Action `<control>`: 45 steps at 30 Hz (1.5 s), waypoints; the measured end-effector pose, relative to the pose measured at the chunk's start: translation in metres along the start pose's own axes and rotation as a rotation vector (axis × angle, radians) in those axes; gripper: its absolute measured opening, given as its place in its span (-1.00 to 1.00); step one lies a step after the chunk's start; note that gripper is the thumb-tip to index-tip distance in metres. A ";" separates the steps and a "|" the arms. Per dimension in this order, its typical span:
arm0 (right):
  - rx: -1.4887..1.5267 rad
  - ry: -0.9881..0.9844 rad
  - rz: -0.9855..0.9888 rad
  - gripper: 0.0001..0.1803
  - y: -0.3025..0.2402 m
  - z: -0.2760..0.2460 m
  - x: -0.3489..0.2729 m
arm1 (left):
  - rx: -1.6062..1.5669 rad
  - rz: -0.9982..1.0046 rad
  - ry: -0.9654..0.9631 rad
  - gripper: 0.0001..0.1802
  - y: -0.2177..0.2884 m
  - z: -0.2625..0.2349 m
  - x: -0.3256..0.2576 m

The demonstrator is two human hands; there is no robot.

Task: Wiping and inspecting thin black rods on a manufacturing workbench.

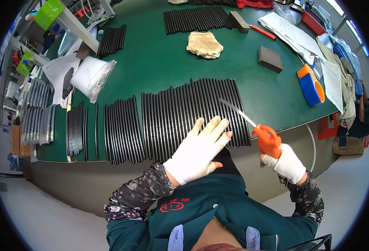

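My left hand [201, 150], in a white glove with some bare fingertips, lies flat with fingers stretched over the near edge of a wide row of black rods [172, 113]. The rods lie side by side on the green table. My right hand [285, 163], also gloved, is closed around an orange-handled tool [268, 140] with a loop-like grip and a long thin metal shaft. Its tip reaches over the right part of the row; whether it touches is unclear. A narrower group of black rods [124, 130] lies to the left.
On the green table [142, 62] lie a folded cream cloth [204, 45], a brown block [270, 59], a blue-orange tape dispenser [310, 85] and a red-handled tool [263, 32]. More rods [197, 19] lie at the back. A plastic bag [93, 76] sits on the left.
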State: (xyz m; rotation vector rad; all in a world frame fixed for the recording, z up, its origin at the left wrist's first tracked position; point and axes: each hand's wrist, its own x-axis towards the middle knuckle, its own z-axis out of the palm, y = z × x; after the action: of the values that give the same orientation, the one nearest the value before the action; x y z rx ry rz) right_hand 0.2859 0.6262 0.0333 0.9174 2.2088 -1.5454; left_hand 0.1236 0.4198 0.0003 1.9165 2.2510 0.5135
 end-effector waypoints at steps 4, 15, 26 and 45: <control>0.018 0.042 -0.004 -0.80 0.004 -0.002 -0.004 | 0.007 -0.011 -0.024 -0.08 0.001 -0.002 0.000; 0.084 -0.041 0.015 -0.83 0.018 -0.004 -0.011 | 0.022 -0.009 -0.019 -0.09 0.002 -0.002 0.003; 0.133 0.089 0.044 -0.84 0.031 -0.014 -0.022 | 0.006 0.116 0.052 -0.16 0.019 0.025 0.043; -0.023 0.122 0.006 -0.82 0.042 -0.008 -0.016 | 0.018 0.099 -0.002 -0.12 0.022 0.024 0.051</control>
State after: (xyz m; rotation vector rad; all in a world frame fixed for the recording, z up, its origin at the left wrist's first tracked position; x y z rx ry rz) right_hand 0.3258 0.6376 0.0150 1.0363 2.2995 -1.4950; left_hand 0.1427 0.4764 -0.0083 2.0448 2.1747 0.5052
